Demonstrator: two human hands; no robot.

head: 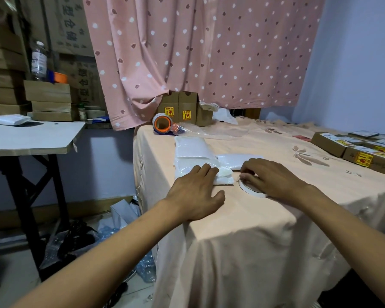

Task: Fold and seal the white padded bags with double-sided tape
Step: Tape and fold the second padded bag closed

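Head view: bag [223, 177] under left hand [195, 195]

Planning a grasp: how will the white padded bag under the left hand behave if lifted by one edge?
Probably floppy: the padded bag looks soft and puffy where the left hand rests on it. Likely light for its size, since it looks like thin padding. Its glossy film may slip in the fingers.

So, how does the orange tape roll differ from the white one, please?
The orange roll stands on edge at the back, untouched; the white roll lies flat near the front, under the right hand. The orange roll is thicker, the white roll thin. Both rest on the peach cloth.
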